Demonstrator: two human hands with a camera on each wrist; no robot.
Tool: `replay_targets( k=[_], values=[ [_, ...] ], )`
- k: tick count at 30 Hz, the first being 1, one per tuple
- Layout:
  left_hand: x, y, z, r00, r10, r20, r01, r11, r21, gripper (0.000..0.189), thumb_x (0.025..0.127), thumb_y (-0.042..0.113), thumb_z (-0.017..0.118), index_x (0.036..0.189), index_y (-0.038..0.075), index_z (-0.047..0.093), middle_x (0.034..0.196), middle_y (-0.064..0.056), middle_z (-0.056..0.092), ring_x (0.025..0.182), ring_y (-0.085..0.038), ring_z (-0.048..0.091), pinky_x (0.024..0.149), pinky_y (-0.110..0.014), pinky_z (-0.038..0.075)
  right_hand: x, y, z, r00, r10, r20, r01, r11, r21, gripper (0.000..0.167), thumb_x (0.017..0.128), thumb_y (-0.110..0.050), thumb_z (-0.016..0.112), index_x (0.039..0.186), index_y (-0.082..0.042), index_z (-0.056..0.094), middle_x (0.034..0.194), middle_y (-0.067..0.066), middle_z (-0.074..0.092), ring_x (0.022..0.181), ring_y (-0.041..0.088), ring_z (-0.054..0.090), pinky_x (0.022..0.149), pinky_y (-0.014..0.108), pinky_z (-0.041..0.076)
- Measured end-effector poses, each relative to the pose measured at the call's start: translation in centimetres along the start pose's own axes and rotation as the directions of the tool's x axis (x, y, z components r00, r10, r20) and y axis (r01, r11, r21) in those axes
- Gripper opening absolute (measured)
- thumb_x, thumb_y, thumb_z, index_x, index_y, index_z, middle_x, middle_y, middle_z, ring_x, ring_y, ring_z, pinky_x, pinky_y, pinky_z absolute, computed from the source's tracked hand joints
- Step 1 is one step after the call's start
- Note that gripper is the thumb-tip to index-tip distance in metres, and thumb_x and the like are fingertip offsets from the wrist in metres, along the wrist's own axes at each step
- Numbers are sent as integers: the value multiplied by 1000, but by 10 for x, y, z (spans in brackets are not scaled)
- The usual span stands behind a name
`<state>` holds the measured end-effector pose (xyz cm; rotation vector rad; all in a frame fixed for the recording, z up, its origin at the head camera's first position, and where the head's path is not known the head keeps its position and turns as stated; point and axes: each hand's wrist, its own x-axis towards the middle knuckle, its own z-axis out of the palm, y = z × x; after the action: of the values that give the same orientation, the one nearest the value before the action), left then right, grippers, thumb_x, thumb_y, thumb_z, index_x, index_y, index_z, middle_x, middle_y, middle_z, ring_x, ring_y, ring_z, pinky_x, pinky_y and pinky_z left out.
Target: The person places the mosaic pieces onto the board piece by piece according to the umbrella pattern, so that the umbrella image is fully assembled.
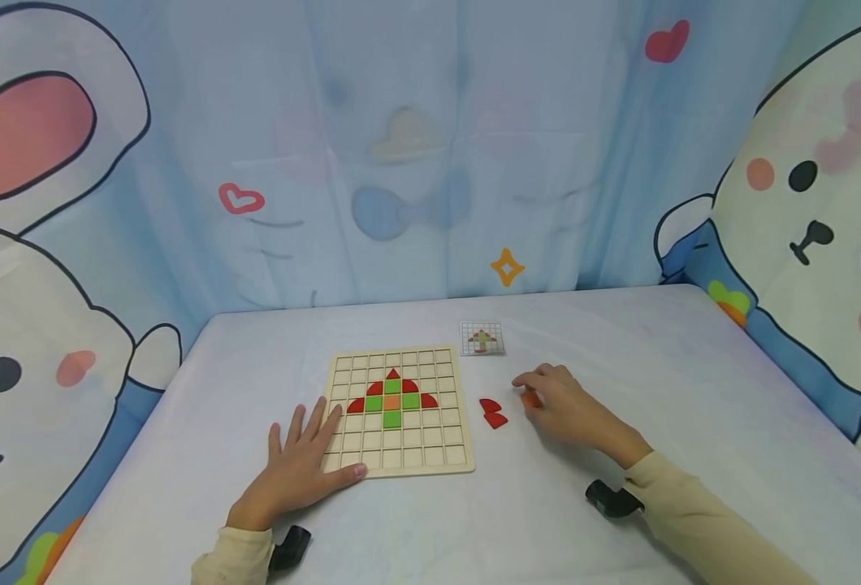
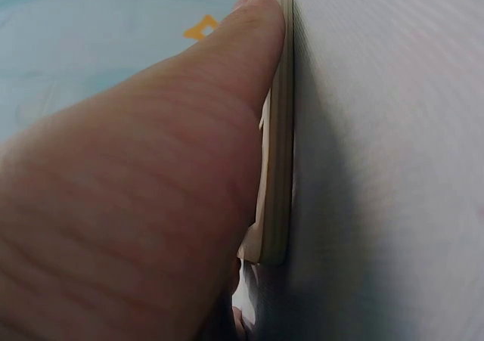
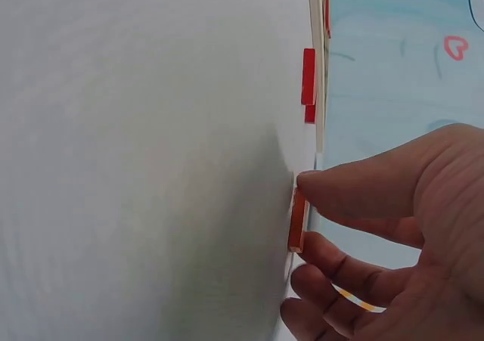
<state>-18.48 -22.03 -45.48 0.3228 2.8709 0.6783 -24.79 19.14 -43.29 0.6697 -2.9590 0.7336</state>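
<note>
A square wooden grid board (image 1: pixel 401 451) lies on the white table, with red, green and orange tiles set in its middle cells. My left hand (image 1: pixel 299 471) rests with fingers spread on the board's lower left corner; its thumb lies along the front edge, as the left wrist view shows too. To the right of the board, my right hand (image 1: pixel 569 406) pinches an orange tile (image 3: pixel 297 220) between thumb and fingers, low at the tabletop. Between that hand and the board lie two red quarter-round tiles (image 1: pixel 495 420), close together.
A small pattern card (image 1: pixel 482 338) showing a coloured figure on a grid lies behind the board's right corner. Black wrist cameras (image 1: pixel 613 498) sit under both sleeves. A blue curtain (image 1: pixel 401 162) with cartoon prints hangs behind the table.
</note>
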Motion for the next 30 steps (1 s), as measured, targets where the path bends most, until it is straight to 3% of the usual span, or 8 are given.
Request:
replay_targets(
  k=[4,12,17,23,27,30],
  values=[
    [0,0,-1,1000,2,-3,-2,1000,-2,108,94,68,70,171,7,25,178,-19,5,161,-48,-7,119,-73,-12,1,4,-2,1000,-8,15,8,1000,10,22,89,7,79,110,1,75,95,5,59,93,26,51,78,39,49],
    [2,-1,-1,1000,0,-8,0,1000,9,109,93,69,70,171,7,25,178,-18,5,161,-47,-8,119,-73,-13,2,4,-7,998,33,57,-35,998,44,14,92,2,79,103,1,70,89,5,55,84,22,52,72,34,50],
    [1,-1,1,1000,-6,-5,6,1000,-6,109,93,68,70,171,7,25,178,-19,5,161,-48,-8,119,-72,-13,3,6,-5,998,53,34,-55,996,75,12,93,4,76,94,-3,67,83,3,56,79,21,52,68,33,48],
    [-1,2,0,1000,-8,1,8,1000,-17,109,93,69,70,171,7,25,178,-19,6,161,-48,-7,119,-73,-13,4,7,-2,993,105,-59,-98,988,118,8,92,3,75,89,-5,75,78,0,63,76,21,56,67,34,51],
    [-2,4,-1,1000,-7,-1,7,1000,-17,109,93,67,71,171,7,25,178,-19,7,161,-49,-6,119,-74,-11,6,5,-4,986,153,-70,-133,964,228,8,94,2,75,98,-2,80,83,1,70,76,20,61,68,34,54],
    [-2,4,-1,1000,-5,0,5,1000,-14,108,94,67,71,171,7,24,178,-19,7,161,-49,-6,118,-75,-11,7,1,-6,982,191,-15,-173,917,358,14,97,1,73,110,1,79,87,3,72,74,20,64,68,34,56]
  ],
)
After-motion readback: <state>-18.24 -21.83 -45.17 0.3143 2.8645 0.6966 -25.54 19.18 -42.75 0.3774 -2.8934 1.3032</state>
